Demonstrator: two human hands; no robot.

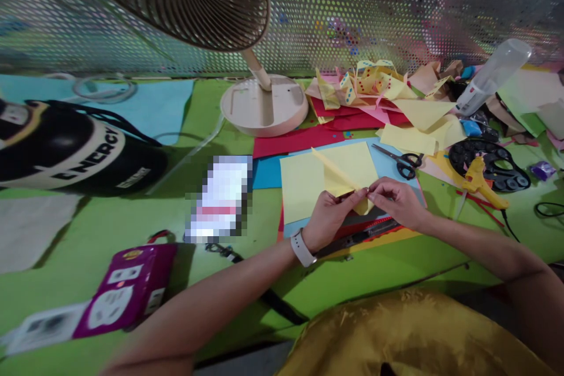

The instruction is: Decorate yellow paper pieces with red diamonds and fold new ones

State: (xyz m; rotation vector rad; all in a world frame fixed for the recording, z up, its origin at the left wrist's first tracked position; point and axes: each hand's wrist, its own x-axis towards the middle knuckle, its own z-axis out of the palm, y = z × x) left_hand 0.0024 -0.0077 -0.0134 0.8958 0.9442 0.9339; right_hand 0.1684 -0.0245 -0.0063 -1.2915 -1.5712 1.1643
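Observation:
My left hand (331, 217), with a pale watch band on the wrist, pinches a folded piece of yellow paper (338, 170). Close against it, my right hand (394, 202) has its thumb and fingers pressed together at the same paper's edge. The fingertips of both hands nearly meet, and the paper's lower edge is partly hidden by them. Under the hands lie a flat yellow sheet (302, 185) and light blue sheets (385, 161). Black-handled scissors (403, 163) lie just beyond my right hand.
A white desk fan (264, 106) stands at the back. Yellow paper scraps (370, 85) pile beside it. At right are a yellow glue gun (482, 182), a black round tray (465, 155) and a clear bottle (496, 76). At left lie a black bag (88, 150), a blurred phone (222, 197) and a purple packet (132, 282).

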